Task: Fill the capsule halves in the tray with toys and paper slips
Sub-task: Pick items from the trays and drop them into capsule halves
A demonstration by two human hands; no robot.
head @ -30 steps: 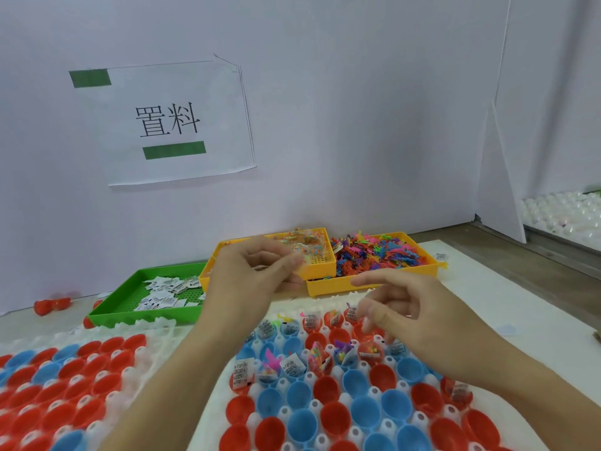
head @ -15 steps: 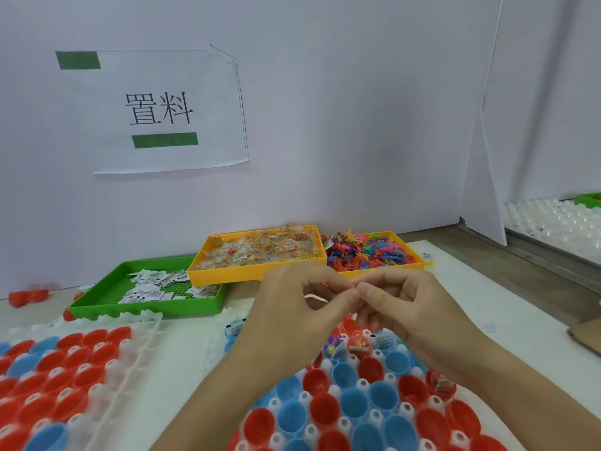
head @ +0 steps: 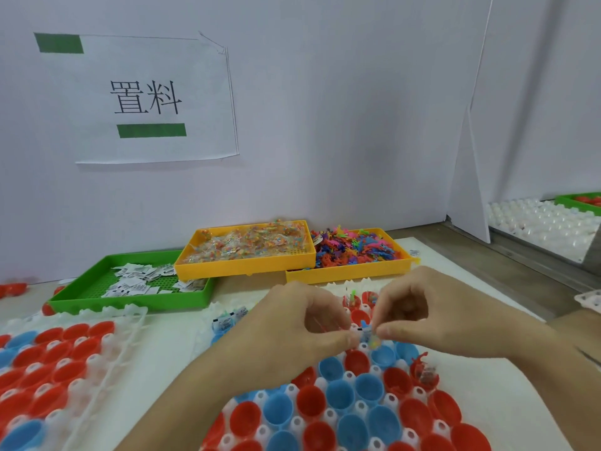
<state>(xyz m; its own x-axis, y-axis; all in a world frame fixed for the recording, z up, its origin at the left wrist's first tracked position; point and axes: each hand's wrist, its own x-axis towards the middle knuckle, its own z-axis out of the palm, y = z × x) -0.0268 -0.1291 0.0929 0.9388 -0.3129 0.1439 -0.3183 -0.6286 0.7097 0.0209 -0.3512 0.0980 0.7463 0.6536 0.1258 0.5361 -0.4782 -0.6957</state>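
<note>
1. Head view: pale lavender wall panels [head: 341,109] fill the upper half of the frame, with a white paper sign [head: 153,99] bearing black characters and two green bars at upper left.
2. Below the sign, at centre left, a green perforated plastic tray [head: 94,288] holds folded white paper slips [head: 136,281].
3. Just right of it, a yellow plastic tray [head: 244,266] holds small clear packets of coloured bits [head: 247,245]; its left end overlaps the green tray's right end.
4. A second yellow plastic tray [head: 344,275] at centre right is heaped with small multicoloured plastic toys [head: 354,249].
5. At lower centre, a white moulded tray [head: 357,408] carries red and blue plastic capsule halves [head: 341,392]; some in the far rows already contain slips and toys.
6. The left hand [head: 292,330] and right hand [head: 432,317] meet above this tray, both sets of fingertips pinching one small clear packet with coloured contents [head: 369,336], directly over a blue half.
7. At lower left, another white moulded tray [head: 107,359] holds more red and blue halves.
8. At the right edge, a white bumpy tray [head: 546,222] lies behind the partition.
</note>
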